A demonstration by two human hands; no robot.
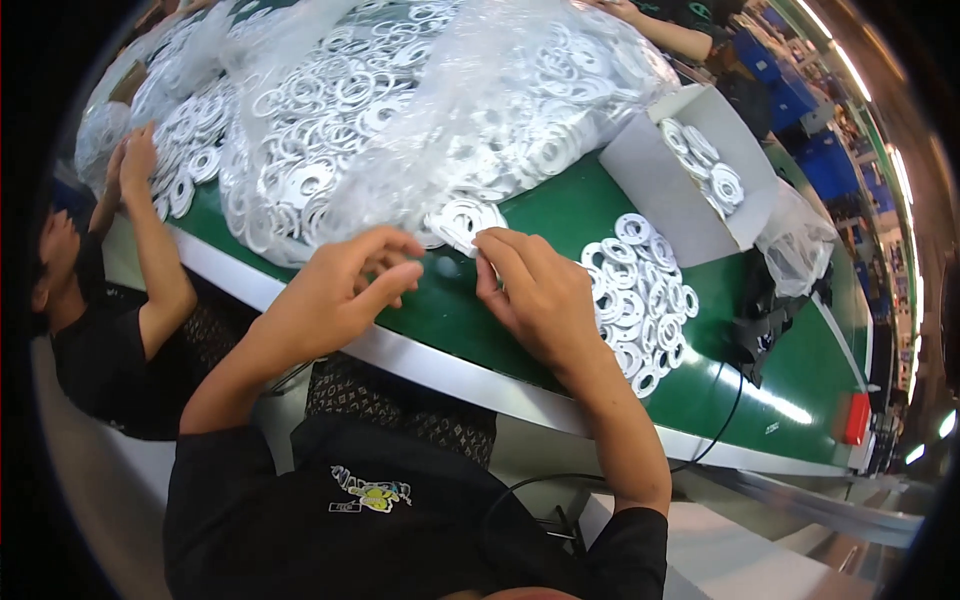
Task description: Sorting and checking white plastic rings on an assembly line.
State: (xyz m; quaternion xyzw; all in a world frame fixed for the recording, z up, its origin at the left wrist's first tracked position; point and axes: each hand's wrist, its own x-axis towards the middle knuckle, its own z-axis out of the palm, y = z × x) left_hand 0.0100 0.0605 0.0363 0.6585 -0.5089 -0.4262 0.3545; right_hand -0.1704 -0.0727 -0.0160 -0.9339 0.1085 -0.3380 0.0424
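My right hand (540, 290) pinches the edge of a white ring-shaped part (462, 222) between thumb and fingers, just above the green tabletop. To its left, my left hand (345, 285) hangs over the table's near edge with its fingers curled but apart, and nothing shows in it. Beyond both hands lies a large heap of similar white rings (310, 180), partly under clear plastic bags (420, 130). Beside my right wrist, a smaller pile of white rings (640, 300) rests on the green surface.
An open cardboard box (655, 185) with white rings inside stands at the right, near a crumpled clear bag (797, 240) and a black cable (735, 400). A red box (856, 418) sits at the table's right end. At the left, a co-worker's hands (132, 165) reach toward the heap.
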